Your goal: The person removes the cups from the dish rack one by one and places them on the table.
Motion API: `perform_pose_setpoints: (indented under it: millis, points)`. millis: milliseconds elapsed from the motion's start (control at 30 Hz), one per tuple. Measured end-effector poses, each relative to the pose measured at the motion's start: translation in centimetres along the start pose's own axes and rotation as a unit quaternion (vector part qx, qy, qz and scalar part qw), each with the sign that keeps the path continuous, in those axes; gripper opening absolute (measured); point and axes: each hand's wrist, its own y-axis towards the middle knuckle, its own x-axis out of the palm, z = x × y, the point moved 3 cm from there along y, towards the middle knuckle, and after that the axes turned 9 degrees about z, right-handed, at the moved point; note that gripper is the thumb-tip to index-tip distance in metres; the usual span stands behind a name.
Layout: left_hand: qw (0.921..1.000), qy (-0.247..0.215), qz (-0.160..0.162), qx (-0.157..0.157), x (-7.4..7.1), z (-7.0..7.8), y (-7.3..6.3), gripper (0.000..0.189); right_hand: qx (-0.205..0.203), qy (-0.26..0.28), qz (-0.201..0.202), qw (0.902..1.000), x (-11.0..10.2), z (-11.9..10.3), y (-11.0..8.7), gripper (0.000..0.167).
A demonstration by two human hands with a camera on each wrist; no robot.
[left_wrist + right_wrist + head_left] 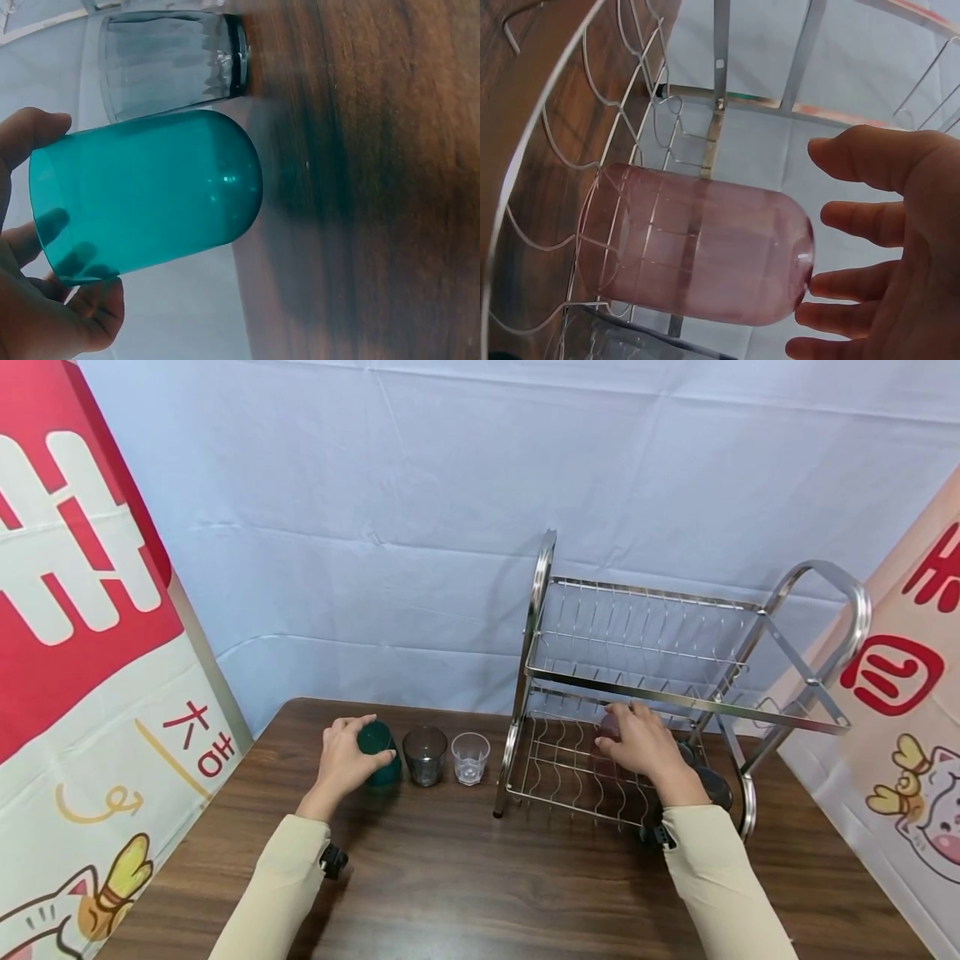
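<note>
My left hand (343, 758) pinches a teal see-through cup (150, 195) around its rim, thumb on one side and fingers on the other. The cup's rounded base is down, close over the table. Right beside it stands a smoky grey glass (425, 757), followed by a small clear glass (470, 760). At the rack's lower tier, my right hand (643, 743) spreads its fingers loosely around the base of a pink see-through cup (705, 247). This cup sits upside down, mouth on the wires, with fingertips right at its base.
A two-tier metal dish rack (622, 681) stands on the right of the wooden table (450, 877), its upper tier above my right hand. Dark glassware (714, 787) is on the lower tier, partly hidden by my right wrist. A pale cloth (390, 527) hangs behind.
</note>
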Motion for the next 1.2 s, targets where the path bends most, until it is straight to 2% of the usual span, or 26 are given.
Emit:
perform_pose_setpoints:
  millis: [267,500,900,1200]
  points:
    - [0.9997,0.022,-0.008,-0.002,0.8,0.1,0.7,0.069,0.016,-0.007,-0.012,0.9998,0.6,0.7,0.9,0.057]
    - [0.9985,0.047,-0.029,0.005,1.3,0.4,1.1,0.069,0.007,0.001,-0.015,0.9999,1.3,1.0,1.2,0.054]
    - [0.9976,0.054,-0.039,0.015,1.6,0.5,1.3,0.068,-0.001,0.010,0.012,0.9999,1.8,1.4,1.3,0.047]
    - [0.9960,0.071,-0.038,0.039,1.3,1.0,1.3,0.073,-0.011,0.021,0.020,0.9995,1.3,1.1,1.0,0.047]
